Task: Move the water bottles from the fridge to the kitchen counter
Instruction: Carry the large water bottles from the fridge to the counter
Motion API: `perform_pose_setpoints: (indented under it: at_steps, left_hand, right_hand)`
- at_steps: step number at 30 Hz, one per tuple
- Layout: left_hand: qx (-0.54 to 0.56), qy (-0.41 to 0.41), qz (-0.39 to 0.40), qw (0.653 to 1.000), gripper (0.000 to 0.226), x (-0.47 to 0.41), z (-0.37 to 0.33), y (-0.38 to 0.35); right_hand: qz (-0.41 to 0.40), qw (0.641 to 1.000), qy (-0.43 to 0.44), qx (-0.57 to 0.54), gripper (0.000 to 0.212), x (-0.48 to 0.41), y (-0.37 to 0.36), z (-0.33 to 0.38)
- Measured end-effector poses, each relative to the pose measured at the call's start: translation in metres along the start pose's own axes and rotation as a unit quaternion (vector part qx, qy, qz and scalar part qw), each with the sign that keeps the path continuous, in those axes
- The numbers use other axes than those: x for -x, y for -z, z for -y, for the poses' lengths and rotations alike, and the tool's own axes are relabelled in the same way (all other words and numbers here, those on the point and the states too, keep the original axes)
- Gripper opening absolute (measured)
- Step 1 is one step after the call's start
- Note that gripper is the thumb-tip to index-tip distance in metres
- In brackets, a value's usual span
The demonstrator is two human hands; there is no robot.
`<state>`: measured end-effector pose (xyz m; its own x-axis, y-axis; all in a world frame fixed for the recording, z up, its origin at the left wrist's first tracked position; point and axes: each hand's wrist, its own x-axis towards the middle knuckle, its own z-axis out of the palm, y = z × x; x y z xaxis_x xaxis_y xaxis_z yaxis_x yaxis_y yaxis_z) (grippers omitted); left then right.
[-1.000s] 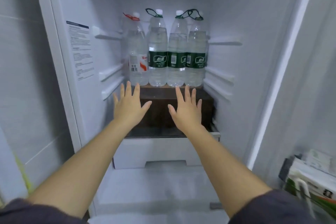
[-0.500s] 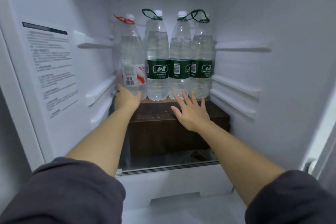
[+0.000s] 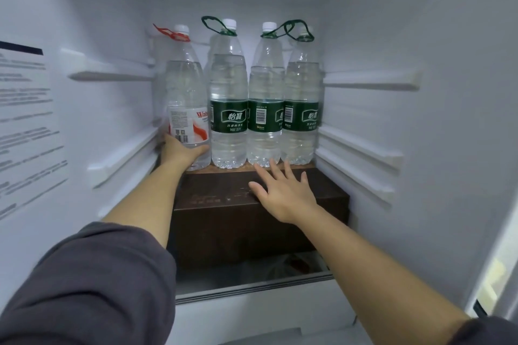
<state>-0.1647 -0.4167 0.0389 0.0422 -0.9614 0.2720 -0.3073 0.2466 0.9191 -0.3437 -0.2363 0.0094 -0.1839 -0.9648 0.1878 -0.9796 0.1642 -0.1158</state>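
Red-labelled bottle (image 3: 186, 98) gripped low by left hand (image 3: 179, 150), right hand (image 3: 283, 193) outstretched, fingers (image 3: 276, 172) spread, above brown box (image 3: 224, 221)

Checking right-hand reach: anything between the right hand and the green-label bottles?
Nothing visible. The right hand is open over the brown box, fingertips just short of the nearest green-label bottle, with only a bare gap between. The left hand grips the white-label bottle low down.
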Motion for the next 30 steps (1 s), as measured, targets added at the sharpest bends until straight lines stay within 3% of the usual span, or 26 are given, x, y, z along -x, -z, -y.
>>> perform_pose_setpoints:
  at_steps: [5,12,22,26,30]
  left_hand:
    - [0.014,0.013,-0.003,1.000,0.108,-0.006,0.009,-0.002]
    - [-0.027,-0.015,-0.020,0.999,0.089,0.032,-0.001,0.004]
    - [-0.068,-0.060,-0.005,0.996,0.088,0.104,-0.011,0.016]
    - [-0.086,-0.069,0.001,0.994,0.099,0.128,-0.014,0.014]
    - [-0.087,-0.093,0.002,0.992,0.089,0.133,-0.014,0.013]
  right_hand:
    - [-0.011,1.000,-0.004,-0.001,0.062,-0.003,-0.003,-0.002]
    - [-0.019,1.000,-0.013,-0.004,0.062,-0.002,-0.001,-0.002]
    - [-0.006,1.000,-0.018,-0.003,0.063,0.004,0.004,0.005]
    - [-0.009,1.000,-0.013,-0.011,0.063,0.006,0.005,0.004]
    - [-0.013,0.999,-0.012,-0.044,0.060,0.003,0.005,0.003]
